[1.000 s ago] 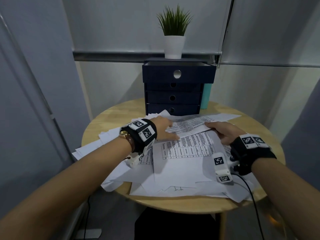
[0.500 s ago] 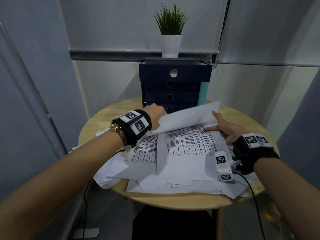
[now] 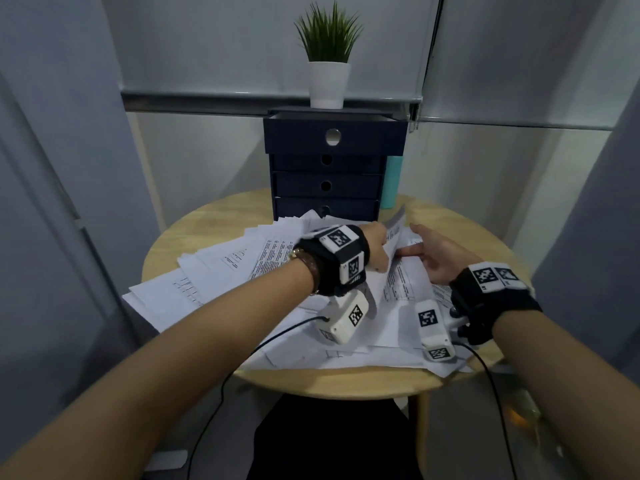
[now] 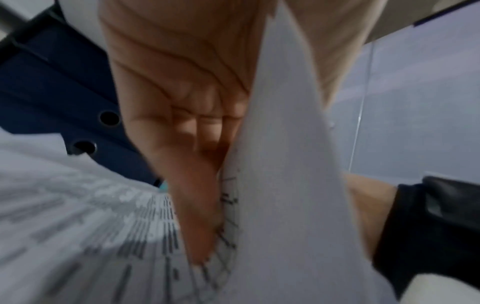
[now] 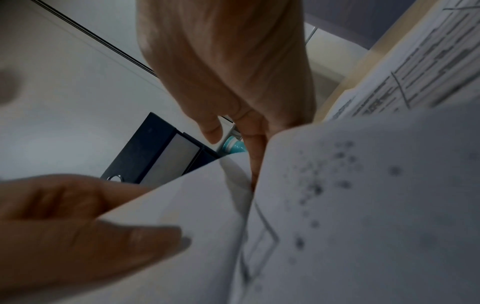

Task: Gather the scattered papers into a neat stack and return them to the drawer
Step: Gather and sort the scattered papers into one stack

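Observation:
White printed papers (image 3: 225, 271) lie fanned and overlapping across the round wooden table (image 3: 346, 382). My left hand (image 3: 375, 240) grips a few sheets (image 3: 391, 244) tilted up on edge near the table's middle. In the left wrist view the sheet (image 4: 280, 185) runs between thumb and palm (image 4: 182, 102). My right hand (image 3: 429, 251) lies just right of them, fingers straight, against the papers; the right wrist view shows its fingers (image 5: 233, 72) reaching behind a raised sheet (image 5: 363, 205). The dark blue drawer unit (image 3: 332, 181) stands behind, its top drawer (image 3: 363, 138) pulled out.
A potted plant (image 3: 329, 81) stands on the drawer unit. A teal bottle (image 3: 391, 181) is tucked at its right side. Papers overhang the table's left and front edges. Cables trail from both wrist cameras over the front edge. Walls close in on both sides.
My left hand has swung the lifted sheets from nearly flat to standing on edge and moved right. The right hand has slid in close beside them.

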`<control>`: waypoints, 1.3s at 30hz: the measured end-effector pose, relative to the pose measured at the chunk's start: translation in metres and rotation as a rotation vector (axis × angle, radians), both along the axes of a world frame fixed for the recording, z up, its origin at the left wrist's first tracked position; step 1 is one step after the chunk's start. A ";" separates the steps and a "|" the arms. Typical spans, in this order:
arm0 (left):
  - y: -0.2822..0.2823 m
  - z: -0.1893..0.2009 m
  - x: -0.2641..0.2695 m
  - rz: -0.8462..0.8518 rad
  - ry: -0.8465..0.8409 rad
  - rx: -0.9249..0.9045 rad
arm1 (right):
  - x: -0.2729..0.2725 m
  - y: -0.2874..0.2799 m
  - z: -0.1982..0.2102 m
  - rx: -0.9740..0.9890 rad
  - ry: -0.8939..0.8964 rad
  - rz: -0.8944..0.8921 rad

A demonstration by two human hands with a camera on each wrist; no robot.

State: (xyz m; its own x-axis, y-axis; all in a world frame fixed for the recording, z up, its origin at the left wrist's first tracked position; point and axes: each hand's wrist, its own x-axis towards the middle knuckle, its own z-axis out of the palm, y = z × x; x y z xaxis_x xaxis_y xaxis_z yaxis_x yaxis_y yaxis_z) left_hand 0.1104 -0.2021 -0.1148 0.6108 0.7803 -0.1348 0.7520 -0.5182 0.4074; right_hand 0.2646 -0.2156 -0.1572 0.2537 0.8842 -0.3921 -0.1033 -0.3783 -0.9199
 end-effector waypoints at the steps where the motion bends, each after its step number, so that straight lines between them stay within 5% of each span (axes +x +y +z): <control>1: -0.002 -0.003 0.004 0.009 -0.011 -0.043 | 0.002 0.003 -0.001 0.003 -0.016 0.010; 5: -0.011 -0.011 0.011 0.048 -0.136 -0.475 | 0.010 0.006 -0.007 -0.014 -0.065 0.091; 9: -0.009 -0.010 0.007 0.127 -0.256 -0.667 | 0.025 0.025 -0.014 0.001 -0.255 0.059; 15: 0.038 -0.014 -0.050 0.474 -0.454 -0.449 | 0.028 0.020 -0.014 -0.105 -0.428 0.070; 18: 0.051 -0.023 -0.065 0.619 -0.544 -0.564 | 0.017 0.016 -0.008 -0.116 -0.199 0.107; 23: 0.057 -0.017 -0.071 0.586 -0.585 -0.685 | -0.005 0.016 0.004 -0.104 -0.124 0.194; 28: 0.072 -0.020 -0.092 0.691 -0.667 -0.701 | 0.012 0.026 -0.003 -0.062 -0.070 -0.120; 34: 0.069 -0.016 -0.099 0.538 -0.597 -0.816 | 0.006 0.025 0.001 -0.073 -0.032 0.013; 36: 0.068 -0.012 -0.106 0.551 -0.579 -0.784 | 0.005 0.023 0.005 -0.091 -0.021 0.027; 39: 0.072 -0.008 -0.124 0.670 -0.451 -0.463 | -0.006 0.013 0.009 -0.149 -0.339 0.249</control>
